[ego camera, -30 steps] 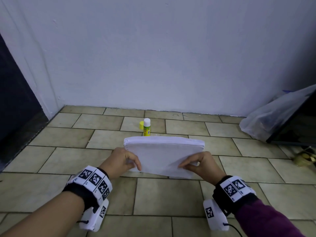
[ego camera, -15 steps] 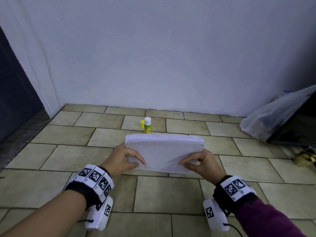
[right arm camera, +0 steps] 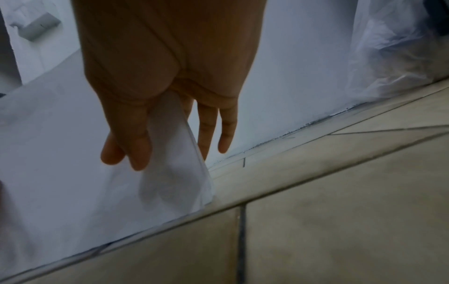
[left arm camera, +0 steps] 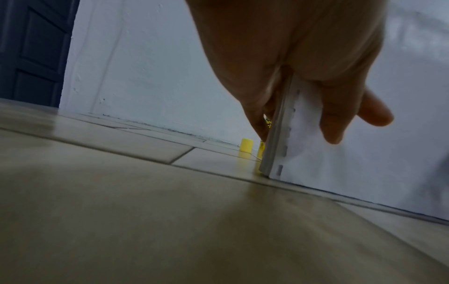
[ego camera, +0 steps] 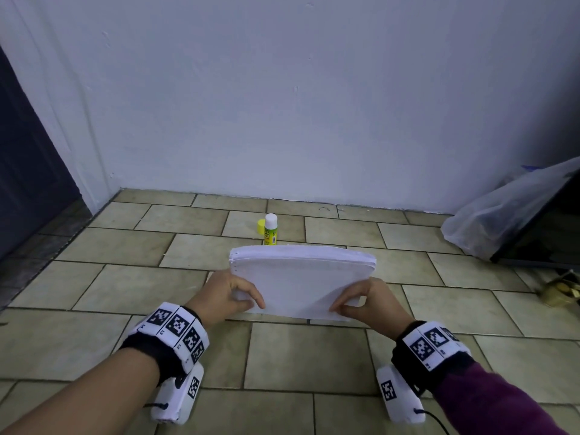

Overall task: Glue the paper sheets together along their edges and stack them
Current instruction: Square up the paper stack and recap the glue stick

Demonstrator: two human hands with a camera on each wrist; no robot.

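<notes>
**Paper stack stood on edge between both hands**

Beige floor tiles (ego camera: 307,356) run up to a pale wall (ego camera: 314,105), with a dark door (ego camera: 25,171) at 9 o'clock. At the centre, the stack of paper sheets (ego camera: 301,277) stands on its long edge; the wrist views show that lower edge touching the tiles. The left hand (ego camera: 226,296) pinches the stack's left end, thumb on the near face and fingers behind. The right hand (ego camera: 370,302) grips the right end likewise, thumb in front, fingers curled round the back. Beyond the stack, at 12 o'clock, an uncapped glue stick (ego camera: 270,229) stands upright with its yellow cap (ego camera: 260,226) just beside it. A translucent plastic bag (ego camera: 502,215) lies at 2 o'clock against the wall.
</notes>
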